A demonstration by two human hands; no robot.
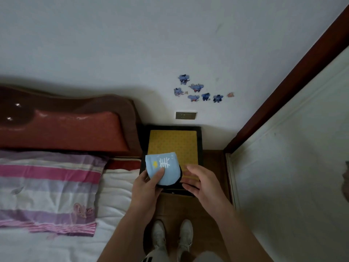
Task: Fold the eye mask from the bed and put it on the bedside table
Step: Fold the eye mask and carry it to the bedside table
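Note:
A light blue eye mask (164, 167) with white lash marks and a black back is folded in half. My left hand (148, 188) grips its lower left corner, thumb on top. It hovers over the near left corner of the bedside table (199, 140), a black-framed stand topped by a yellow patterned mat (175, 143). My right hand (200, 183) is just right of the mask with fingers spread, holding nothing and not touching the mask. The bed (117, 188) with its white sheet lies to the left.
A pink and purple striped pillow (49, 186) lies on the bed below a red padded headboard (62, 129). A white door (294, 167) with dark frame closes off the right side. Wall socket (186, 115) and stickers sit above the table. My shoes (172, 237) stand on the brown floor.

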